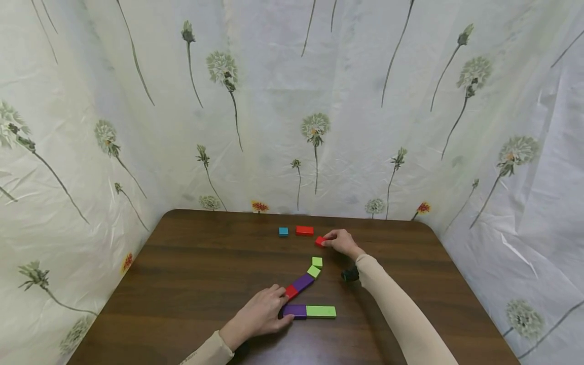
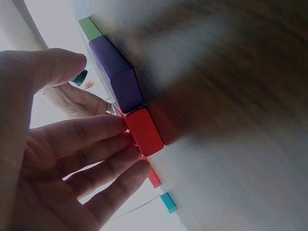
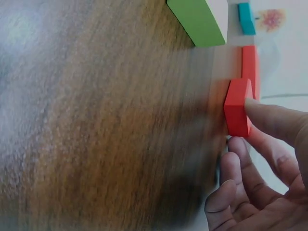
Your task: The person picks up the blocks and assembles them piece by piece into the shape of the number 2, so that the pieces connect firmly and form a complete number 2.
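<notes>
Red rectangular block (image 1: 319,242) pinched in the right hand (image 1: 341,242), near a longer red bar (image 1: 304,230); a purple bar (image 1: 303,282) and two squarish lime-green blocks (image 1: 317,262) separate it from the outstretched left hand (image 1: 262,312).

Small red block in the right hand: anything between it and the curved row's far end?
Nothing visible is in the way: in the head view, only tabletop shows between the small red block, held by the right hand, and the green block at the row's far end.
</notes>
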`<state>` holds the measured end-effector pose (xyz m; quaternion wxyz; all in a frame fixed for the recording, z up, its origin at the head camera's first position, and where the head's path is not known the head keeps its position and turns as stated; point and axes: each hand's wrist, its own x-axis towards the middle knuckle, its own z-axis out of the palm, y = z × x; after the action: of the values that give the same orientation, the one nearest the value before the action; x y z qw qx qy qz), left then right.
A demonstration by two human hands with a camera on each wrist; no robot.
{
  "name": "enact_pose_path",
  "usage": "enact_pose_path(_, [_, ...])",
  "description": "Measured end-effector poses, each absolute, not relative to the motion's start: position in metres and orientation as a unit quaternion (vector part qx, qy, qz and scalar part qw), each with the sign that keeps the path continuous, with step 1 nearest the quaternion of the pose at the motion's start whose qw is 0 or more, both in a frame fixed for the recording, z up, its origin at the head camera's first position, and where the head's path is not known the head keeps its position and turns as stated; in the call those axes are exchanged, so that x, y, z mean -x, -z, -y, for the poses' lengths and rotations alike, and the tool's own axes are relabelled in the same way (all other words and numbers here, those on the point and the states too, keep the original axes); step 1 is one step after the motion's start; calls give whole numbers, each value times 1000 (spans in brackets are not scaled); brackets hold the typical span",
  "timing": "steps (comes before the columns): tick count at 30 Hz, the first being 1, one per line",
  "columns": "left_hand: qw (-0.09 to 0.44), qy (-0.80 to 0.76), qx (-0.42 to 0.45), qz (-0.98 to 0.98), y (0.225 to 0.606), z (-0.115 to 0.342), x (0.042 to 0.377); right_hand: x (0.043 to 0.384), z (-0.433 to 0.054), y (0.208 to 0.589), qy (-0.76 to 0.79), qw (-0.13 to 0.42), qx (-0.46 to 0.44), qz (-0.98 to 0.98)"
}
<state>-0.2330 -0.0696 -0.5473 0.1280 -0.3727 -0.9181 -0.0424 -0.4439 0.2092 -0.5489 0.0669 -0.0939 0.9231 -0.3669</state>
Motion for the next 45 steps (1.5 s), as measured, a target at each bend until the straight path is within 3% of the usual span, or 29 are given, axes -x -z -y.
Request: enact_pose_path(45, [124,35,372,919,547,70,233,437,-191,547,356,80,121,-923])
